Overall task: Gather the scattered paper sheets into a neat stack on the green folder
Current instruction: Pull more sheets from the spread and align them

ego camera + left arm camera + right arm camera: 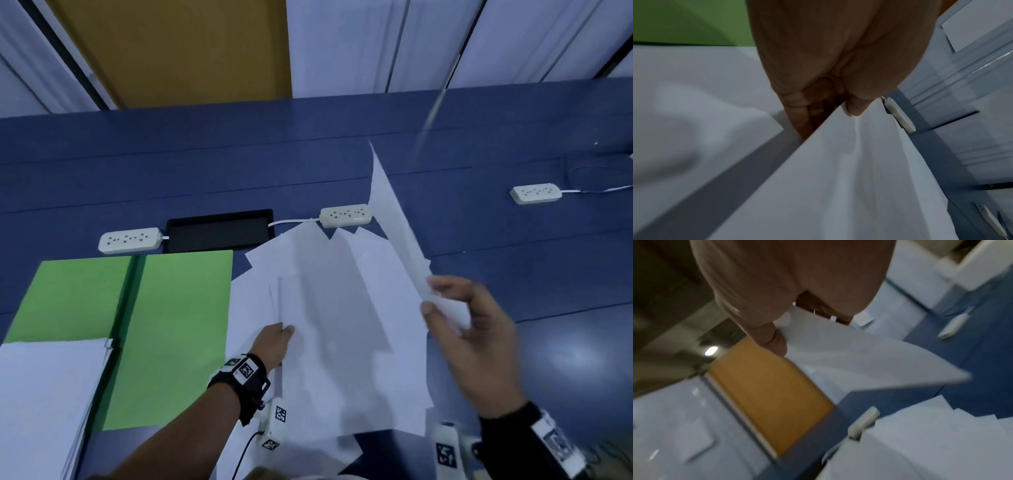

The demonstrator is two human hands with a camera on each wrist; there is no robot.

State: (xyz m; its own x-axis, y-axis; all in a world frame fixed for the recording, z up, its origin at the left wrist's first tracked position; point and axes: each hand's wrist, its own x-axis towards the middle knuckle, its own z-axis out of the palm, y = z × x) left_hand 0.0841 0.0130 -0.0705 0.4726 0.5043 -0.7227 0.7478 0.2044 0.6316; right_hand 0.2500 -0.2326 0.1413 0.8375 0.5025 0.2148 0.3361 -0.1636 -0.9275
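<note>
Two bare hands work a loose heap of white paper sheets lying just right of the open green folder on a blue table. At the heap's left edge, beside the folder, the left hand pinches several sheets between thumb and curled fingers, while right of the folder, past the heap, the right hand holds one sheet raised on edge between thumb and fingers. Such a light grip on one corner could let the raised sheet flop or slide away, and tugging the pinched sheets might drag the heap askew, away from the folder.
</note>
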